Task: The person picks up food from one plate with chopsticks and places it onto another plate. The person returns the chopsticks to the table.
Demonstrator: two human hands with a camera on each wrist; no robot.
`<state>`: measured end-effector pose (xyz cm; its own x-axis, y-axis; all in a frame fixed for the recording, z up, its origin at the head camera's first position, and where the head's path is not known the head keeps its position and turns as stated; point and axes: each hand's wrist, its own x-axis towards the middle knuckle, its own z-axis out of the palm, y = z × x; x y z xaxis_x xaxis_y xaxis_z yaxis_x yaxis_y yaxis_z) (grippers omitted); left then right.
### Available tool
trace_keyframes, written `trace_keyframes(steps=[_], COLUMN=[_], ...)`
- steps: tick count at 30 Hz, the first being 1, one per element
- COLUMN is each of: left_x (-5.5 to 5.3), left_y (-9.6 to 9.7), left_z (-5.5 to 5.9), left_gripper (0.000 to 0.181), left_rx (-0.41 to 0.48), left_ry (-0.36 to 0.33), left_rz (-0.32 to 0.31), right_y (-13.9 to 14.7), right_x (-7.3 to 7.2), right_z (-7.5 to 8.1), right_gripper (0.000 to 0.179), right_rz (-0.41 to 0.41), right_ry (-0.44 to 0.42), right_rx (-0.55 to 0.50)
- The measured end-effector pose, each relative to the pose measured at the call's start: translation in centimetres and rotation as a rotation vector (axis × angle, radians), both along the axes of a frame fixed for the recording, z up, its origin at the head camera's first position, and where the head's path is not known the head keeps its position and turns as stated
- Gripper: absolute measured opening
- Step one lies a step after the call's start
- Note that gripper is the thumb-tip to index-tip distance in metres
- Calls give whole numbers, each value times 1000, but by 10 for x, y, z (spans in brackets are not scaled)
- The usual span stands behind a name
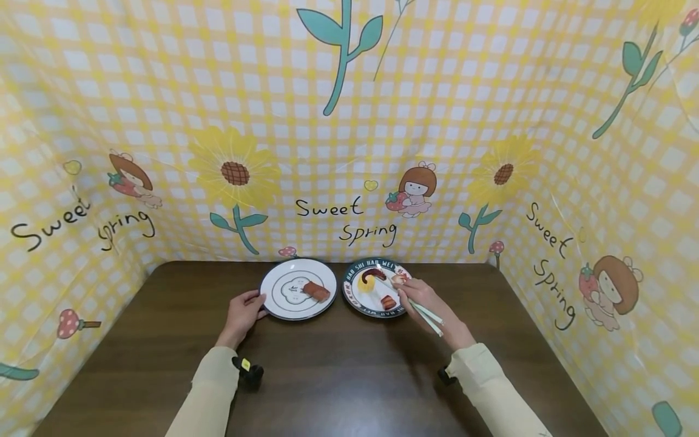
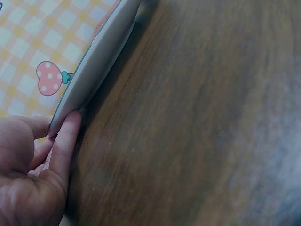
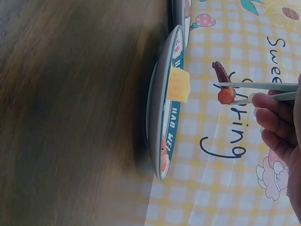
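Note:
My left hand pinches the left rim of a white plate, with fingers above and below the edge in the left wrist view. A reddish-brown slab of food lies on that plate. My right hand holds pale green chopsticks over a second, green-rimmed plate. Between their tips is a dark red, curved food piece, raised above the plate in the right wrist view. A yellow, corn-like chunk and a striped reddish piece rest on the second plate.
Both plates stand side by side near the far edge of a dark wooden table. Yellow checked cloth with printed flowers and lettering walls the back and both sides. Another pale orange item shows near my right fingers.

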<state>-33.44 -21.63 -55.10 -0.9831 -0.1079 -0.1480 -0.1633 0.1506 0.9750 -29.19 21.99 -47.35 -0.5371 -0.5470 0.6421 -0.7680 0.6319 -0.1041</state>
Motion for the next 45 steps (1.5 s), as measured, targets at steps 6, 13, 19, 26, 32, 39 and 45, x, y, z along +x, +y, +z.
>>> trace_keyframes(steps=[6, 13, 19, 26, 32, 39, 45], left_x=[0, -1, 0, 2, 0, 0, 1], left_y=[1, 0, -1, 0, 1, 2, 1], left_z=[1, -1, -2, -1, 1, 3, 3], left_gripper=[57, 55, 57, 57, 57, 56, 56], left_rx=[8, 2, 4, 4, 4, -1, 0], left_ry=[2, 4, 6, 1, -4, -8, -4], left_rz=[-2, 4, -3, -3, -9, -11, -2], right_y=[-2, -6, -8, -10, -11, -13, -14], right_x=[1, 5, 9, 7, 7, 9, 8], right_z=[1, 4, 5, 2, 1, 3, 0], right_gripper=[22, 21, 19, 21, 20, 21, 22], right_rz=[16, 30, 30, 69, 85, 81, 78], right_ry=[-31, -11, -11, -7, 4, -55, -57], right_rx=[-2, -11, -15, -29, -39, -46, -33])
